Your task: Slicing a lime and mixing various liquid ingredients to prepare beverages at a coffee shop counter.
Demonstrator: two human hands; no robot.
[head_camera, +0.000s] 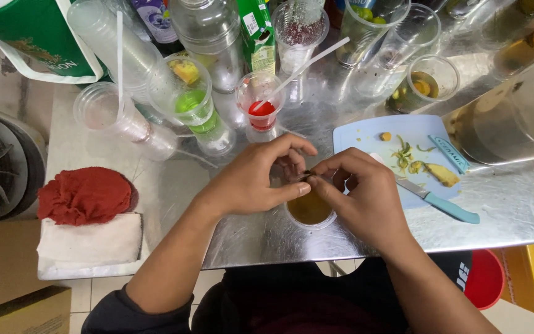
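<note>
I see both hands meeting over a plastic cup (309, 210) of amber liquid at the desk's (502, 210) front edge. My left hand (251, 179) and right hand (360, 198) pinch a tiny dark piece (308, 174) between closed fingers; its axis I cannot tell. Behind, one cup (261, 106) holds red liquid, another (193, 102) green.

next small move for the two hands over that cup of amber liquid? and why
Probably keep pinching and squeeze downward. Both the left hand and the right hand meet fingertip to fingertip on a small dark item, too small to identify, directly above the cup of amber liquid. Cut fruit scraps and a knife lie on the blue cutting board, so cutting looks done.
</note>
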